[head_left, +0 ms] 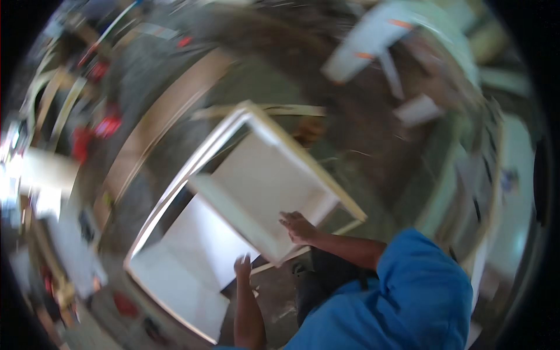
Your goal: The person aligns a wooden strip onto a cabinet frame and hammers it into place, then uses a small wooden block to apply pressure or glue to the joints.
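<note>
At the far left, a pale board (49,170) stands in strong light; to the right of it are some red things (107,126), too blurred to name; next comes a brown plank (166,116), which lies long and slanting on the floor (256,81), beside the frame.

The frame (306,157), with its pale wooden rim, is in the middle, turned so that one corner points away from the person; a divider (227,213) crosses inside it, and white panels (201,239) fill much of its left part.

The left hand (242,266) is at the near side of the frame, in front of the white panels; its fingers point up and seem close together, a little bent; whether they grip or touch an edge, I cannot tell because of the blur.

The right hand (298,228) is farther right, over the right part of the frame, near the near end of the divider; its fingers are loosely bent and a little apart, pointing to the left; whether the fingertips touch the surface below, I cannot tell.

The blue sleeve (417,265) is right of this hand; at the far right stands a long white bench (513,192).
</note>
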Demonstrator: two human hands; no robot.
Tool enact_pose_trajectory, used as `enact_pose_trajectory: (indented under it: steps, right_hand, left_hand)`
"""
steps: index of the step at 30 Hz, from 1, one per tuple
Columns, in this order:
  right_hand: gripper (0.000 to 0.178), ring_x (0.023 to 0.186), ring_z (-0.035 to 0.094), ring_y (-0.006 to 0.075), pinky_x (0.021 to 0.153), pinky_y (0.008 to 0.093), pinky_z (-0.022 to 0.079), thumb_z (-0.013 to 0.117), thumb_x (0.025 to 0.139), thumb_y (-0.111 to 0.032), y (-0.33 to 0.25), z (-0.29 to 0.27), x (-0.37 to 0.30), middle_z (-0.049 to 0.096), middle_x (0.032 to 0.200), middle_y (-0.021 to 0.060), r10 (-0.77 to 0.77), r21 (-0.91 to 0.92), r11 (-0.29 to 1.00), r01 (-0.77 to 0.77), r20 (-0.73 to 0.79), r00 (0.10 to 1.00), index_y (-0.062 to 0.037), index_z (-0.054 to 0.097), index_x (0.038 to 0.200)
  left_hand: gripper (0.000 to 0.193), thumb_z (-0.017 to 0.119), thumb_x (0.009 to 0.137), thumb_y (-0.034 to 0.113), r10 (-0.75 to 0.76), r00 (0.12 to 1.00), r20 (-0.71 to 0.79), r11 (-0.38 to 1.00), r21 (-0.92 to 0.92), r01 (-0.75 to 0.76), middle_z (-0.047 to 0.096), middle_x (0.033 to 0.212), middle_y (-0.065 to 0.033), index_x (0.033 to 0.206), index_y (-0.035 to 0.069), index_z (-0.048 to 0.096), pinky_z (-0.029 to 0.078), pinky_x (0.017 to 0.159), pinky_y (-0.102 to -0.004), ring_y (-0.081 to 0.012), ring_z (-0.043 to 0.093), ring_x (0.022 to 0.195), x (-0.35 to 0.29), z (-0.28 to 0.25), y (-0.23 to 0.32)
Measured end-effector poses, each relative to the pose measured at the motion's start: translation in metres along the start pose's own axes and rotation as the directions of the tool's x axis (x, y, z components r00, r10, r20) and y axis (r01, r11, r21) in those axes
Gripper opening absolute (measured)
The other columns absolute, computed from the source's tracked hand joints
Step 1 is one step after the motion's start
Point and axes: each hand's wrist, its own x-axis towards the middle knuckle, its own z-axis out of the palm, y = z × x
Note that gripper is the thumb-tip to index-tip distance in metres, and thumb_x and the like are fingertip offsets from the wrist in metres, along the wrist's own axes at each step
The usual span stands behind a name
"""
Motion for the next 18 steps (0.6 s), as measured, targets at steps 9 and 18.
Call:
enact_pose_trajectory:
  steps: [9, 18]
  right_hand:
    - [0.036, 0.115, 0.060, 0.0376, 0.094, 0.0498, 0.051, 0.057, 0.088, -0.013, -0.028, -0.072, -0.428, 0.051, 0.140, 0.0140, 0.823, 0.015, 0.544, -0.839, -0.201, 0.531, -0.0054, 0.061, 0.123]
    - [0.035, 0.094, 0.065, 0.0385, 0.074, 0.0475, 0.056, 0.059, 0.080, -0.008, -0.167, -0.056, -0.678, 0.065, 0.107, 0.0152, 0.454, 0.083, 0.367, -0.926, -0.885, 0.101, -0.0055, 0.064, 0.114]
  left_hand:
    - [0.034, 0.063, 0.097, 0.033, -0.301, 0.703, 0.645, 0.853, -0.147, 0.500, 0.064, 0.076, -0.0123, 0.090, -0.001, 0.062, 0.056, 0.062, -0.0420, -0.0275, 0.066, 0.068, -0.232, 0.031, 0.046]
    - [0.032, 0.061, 0.099, 0.029, -0.268, 0.768, 0.581, 0.941, -0.013, 0.338, 0.062, 0.077, -0.0151, 0.098, -0.003, 0.059, 0.055, 0.056, -0.0377, -0.0263, 0.062, 0.063, -0.259, -0.004, 0.053]
